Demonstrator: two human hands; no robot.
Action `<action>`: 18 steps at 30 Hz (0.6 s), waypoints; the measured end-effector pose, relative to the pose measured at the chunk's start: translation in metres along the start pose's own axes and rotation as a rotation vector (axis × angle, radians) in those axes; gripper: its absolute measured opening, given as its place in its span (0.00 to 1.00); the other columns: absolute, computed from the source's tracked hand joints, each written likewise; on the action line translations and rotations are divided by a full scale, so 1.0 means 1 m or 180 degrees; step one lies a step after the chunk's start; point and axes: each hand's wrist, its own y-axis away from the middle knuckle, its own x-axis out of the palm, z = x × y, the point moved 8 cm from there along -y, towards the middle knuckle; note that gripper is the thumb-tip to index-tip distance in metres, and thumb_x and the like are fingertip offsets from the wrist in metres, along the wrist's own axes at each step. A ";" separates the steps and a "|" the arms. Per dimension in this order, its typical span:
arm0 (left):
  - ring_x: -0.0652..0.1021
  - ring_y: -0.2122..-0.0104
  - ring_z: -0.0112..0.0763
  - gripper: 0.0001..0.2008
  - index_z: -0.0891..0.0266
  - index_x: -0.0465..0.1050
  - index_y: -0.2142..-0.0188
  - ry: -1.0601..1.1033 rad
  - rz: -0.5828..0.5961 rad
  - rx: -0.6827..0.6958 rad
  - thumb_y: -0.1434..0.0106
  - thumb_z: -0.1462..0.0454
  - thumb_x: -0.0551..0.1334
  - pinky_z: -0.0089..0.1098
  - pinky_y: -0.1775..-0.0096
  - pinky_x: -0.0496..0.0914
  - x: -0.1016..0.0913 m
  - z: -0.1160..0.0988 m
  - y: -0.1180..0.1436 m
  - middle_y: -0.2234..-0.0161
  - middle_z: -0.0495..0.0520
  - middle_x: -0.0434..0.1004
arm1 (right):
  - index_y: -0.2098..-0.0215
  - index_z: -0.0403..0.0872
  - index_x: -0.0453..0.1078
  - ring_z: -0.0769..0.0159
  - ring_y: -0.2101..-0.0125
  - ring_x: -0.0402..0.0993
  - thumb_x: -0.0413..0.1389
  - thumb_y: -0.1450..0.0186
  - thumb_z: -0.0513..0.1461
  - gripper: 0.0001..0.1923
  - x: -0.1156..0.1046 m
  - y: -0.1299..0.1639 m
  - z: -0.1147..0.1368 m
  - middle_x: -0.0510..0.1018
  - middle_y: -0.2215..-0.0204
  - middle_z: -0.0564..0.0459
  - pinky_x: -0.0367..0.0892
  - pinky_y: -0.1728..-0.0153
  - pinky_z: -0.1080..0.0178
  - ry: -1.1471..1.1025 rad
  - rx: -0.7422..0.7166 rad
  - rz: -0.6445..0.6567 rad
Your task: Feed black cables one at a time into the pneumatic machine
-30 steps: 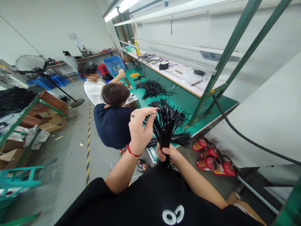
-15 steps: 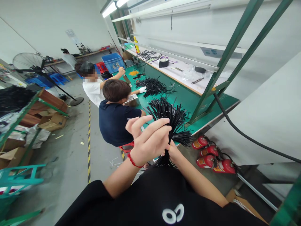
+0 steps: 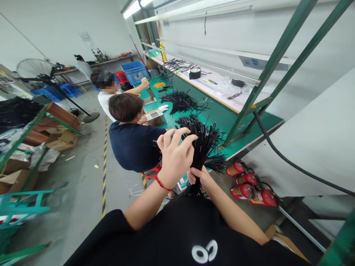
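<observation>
One bundle of black wires (image 3: 205,146) fanned at the top, right hand (image 3: 198,176) wrapped round its lower part, left hand (image 3: 176,153) beside it, fingers curved and parted, cannot tell whether holding anything, wire heap (image 3: 179,101) on green counter (image 3: 217,114), blue crate (image 3: 135,72) beyond.

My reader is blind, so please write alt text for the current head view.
A bare right hand grips a thick bundle of thin black strands; the bare left hand, loosely curled, is raised beside it. Beyond, a navy-shirted person and a white-shirted person are at a long green workbench.
</observation>
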 end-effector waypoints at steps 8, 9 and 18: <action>0.73 0.45 0.55 0.07 0.52 0.82 0.54 -0.0073 0.0104 -0.0153 0.30 0.65 0.67 0.55 0.46 0.60 0.008 -0.001 -0.005 0.48 0.57 0.82 | 0.74 0.48 0.66 0.75 0.88 0.52 0.70 0.38 0.56 0.26 0.005 0.004 0.006 0.59 0.87 0.66 0.51 0.86 0.67 -0.0156 0.0140 0.0440; 0.73 0.45 0.53 0.06 0.52 0.83 0.56 0.0030 0.0110 -0.0144 0.30 0.65 0.67 0.54 0.46 0.61 0.007 -0.001 -0.006 0.49 0.56 0.82 | 0.75 0.48 0.66 0.75 0.88 0.51 0.70 0.39 0.56 0.26 0.006 0.005 0.006 0.59 0.87 0.66 0.51 0.86 0.67 -0.0165 0.0153 0.0485; 0.72 0.43 0.50 0.03 0.53 0.83 0.62 0.0532 0.0493 -0.0443 0.33 0.65 0.72 0.52 0.41 0.61 0.014 0.005 -0.011 0.48 0.54 0.79 | 0.73 0.47 0.67 0.75 0.87 0.52 0.70 0.38 0.55 0.25 0.003 0.002 0.005 0.59 0.87 0.66 0.50 0.86 0.67 -0.0252 0.0132 0.0575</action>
